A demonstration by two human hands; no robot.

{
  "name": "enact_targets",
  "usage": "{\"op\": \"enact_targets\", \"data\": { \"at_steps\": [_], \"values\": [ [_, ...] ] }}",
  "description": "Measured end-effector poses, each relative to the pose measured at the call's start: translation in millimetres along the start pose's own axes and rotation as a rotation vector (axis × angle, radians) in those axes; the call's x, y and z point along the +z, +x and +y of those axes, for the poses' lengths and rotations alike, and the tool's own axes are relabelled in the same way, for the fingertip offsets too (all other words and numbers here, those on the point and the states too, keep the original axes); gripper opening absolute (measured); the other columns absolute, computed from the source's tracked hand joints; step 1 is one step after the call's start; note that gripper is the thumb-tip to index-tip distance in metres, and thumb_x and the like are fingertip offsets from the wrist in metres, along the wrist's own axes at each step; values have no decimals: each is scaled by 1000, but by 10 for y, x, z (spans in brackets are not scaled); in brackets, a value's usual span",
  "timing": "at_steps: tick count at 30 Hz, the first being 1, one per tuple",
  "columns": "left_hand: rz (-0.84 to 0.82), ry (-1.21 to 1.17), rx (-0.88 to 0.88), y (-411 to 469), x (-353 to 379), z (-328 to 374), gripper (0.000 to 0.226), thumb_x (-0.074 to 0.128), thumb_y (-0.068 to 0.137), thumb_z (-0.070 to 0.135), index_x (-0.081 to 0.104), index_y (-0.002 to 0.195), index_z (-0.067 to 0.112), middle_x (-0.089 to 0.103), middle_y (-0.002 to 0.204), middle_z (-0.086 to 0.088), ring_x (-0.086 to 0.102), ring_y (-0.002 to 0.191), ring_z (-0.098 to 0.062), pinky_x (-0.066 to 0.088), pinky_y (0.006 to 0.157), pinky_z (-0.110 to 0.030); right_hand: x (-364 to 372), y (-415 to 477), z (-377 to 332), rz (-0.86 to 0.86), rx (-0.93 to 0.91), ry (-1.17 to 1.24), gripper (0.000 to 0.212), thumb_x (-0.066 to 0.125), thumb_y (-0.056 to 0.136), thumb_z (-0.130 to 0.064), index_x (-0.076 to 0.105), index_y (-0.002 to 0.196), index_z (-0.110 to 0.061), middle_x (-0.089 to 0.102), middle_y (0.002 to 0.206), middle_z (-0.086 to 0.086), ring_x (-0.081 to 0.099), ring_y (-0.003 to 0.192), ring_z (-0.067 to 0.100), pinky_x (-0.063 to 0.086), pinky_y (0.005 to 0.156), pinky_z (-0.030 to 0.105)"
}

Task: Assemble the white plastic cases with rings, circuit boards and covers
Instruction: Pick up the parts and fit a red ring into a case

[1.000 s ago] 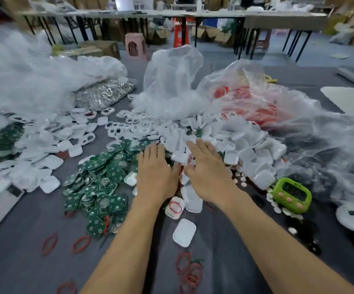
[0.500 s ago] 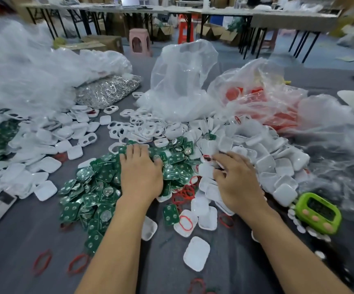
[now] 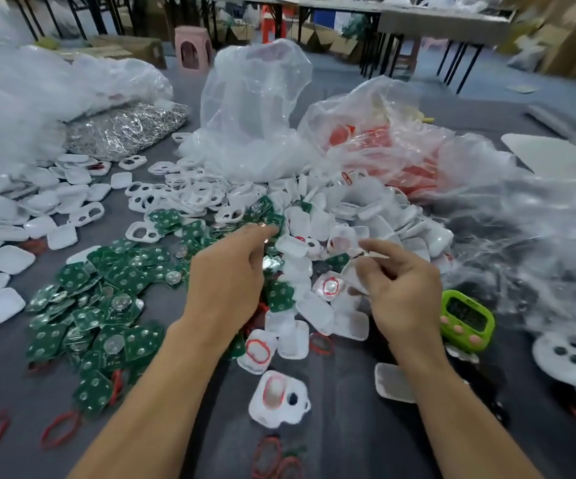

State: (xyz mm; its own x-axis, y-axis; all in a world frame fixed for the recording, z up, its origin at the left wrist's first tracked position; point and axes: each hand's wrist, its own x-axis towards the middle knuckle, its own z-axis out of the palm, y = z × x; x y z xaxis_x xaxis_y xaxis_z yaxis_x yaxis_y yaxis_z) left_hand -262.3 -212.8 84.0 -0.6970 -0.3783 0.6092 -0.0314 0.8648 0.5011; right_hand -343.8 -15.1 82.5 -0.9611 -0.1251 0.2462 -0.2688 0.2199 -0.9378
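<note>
Left hand [image 3: 226, 271] — over circuit boards [image 3: 107, 305]

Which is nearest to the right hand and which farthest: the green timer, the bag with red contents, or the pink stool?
1. green timer, just right of the right hand.
2. bag with red contents, farther back on the table.
3. pink stool, beyond the table, far back left.

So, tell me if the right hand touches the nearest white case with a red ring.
Apart. The head view shows the right hand up by the pile of parts, with bare table showing between it and that case.
</note>
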Motion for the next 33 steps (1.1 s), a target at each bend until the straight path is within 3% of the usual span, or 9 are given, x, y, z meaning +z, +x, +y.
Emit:
{"op": "enact_targets", "data": {
  "at_steps": [3, 7, 11, 15, 18, 21, 26, 29, 33],
  "values": [
    [48, -70, 44, -44, 18, 128, 33, 71, 91, -1, 78, 116, 20, 80, 92, 4, 64, 81, -2, 44, 77, 0, 8, 38, -6, -87, 115, 52, 19, 79, 89, -13, 81, 84, -32, 76, 71, -8, 66, 57, 6, 62, 56, 38],
    [-45, -281, -158, -88, 94, 206, 47, 77, 90, 11, 64, 121, 43, 65, 92, 48, 67, 88, 14, 53, 83, -9, 18, 51, 38, -159, 53, -76, 28, 84, 84, -22, 77, 72, -46, 74, 70, -18, 67, 64, -1, 53, 60, 17],
    [118, 68, 55, -71, 138, 75, 21, 78, 79, 13, 82, 90, 30, 78, 83, 14, 73, 71, -7, 54, 62, -23, 28, -7, 31, -95, -47, -223, 27, 81, 86, -27, 76, 108, -42, 71, 99, -36, 65, 96, -12, 51, 85, 10],
    [-192, -26, -78, -45, 186, 10, 31, 81, 85, 23, 78, 112, 36, 70, 130, 14, 45, 129, 11, 27, 116, -17, 136, -88, -41, -109, -163, -292, 40, 77, 90, -17, 72, 124, -35, 55, 127, -31, 47, 128, -13, 34, 108, 6],
    [-268, -59, -219, -29, 134, 25, 83, 72, 87, 28, 30, 155, 50, 36, 163, 12, 21, 151, -1, 18, 118, -26, 248, -129, -124, -204, -117, -218, 41, 72, 92, -15, 71, 125, -41, 56, 119, -35, 41, 117, -30, 34, 103, 1],
    [-234, -205, -317, 27, 29, 59, 111, 67, 74, 20, 1, 155, 60, 18, 168, 18, 15, 156, -8, 22, 116, -32, 373, -140, -300, -404, -34, -135, 32, 72, 91, -33, 71, 121, -43, 68, 112, -35, 58, 109, -18, 44, 90, 2],
    [-120, -337, -197, 10, -35, 157, 84, 51, 89, 30, 4, 154, 57, 8, 162, 39, 8, 157, -4, 21, 121, -24, 755, -231, -560, -655, 65, -83, 54, 51, 74, -79, 62, 101, -34, 67, 68, -16, 63, 63, 0, 45, 54, 16],
    [-82, -403, -319, 13, -40, 91, 63, 42, 95, 33, 26, 154, 48, 22, 164, 23, 18, 155, -2, 24, 126, -31, 955, -243, -645, -607, 32, -139, 56, 50, 83, -73, 67, 84, -19, 71, 68, -1, 66, 62, 11, 55, 61, 37],
    [-26, -373, -459, 80, -107, 26, 50, 52, 102, 14, 48, 138, 49, 33, 158, 20, 29, 150, -2, 32, 122, -32, 1177, -142, -726, -614, 85, -90, 57, 49, 95, -58, 66, 71, -9, 69, 60, 0, 65, 54, 11, 50, 54, 34]
  ]
}}
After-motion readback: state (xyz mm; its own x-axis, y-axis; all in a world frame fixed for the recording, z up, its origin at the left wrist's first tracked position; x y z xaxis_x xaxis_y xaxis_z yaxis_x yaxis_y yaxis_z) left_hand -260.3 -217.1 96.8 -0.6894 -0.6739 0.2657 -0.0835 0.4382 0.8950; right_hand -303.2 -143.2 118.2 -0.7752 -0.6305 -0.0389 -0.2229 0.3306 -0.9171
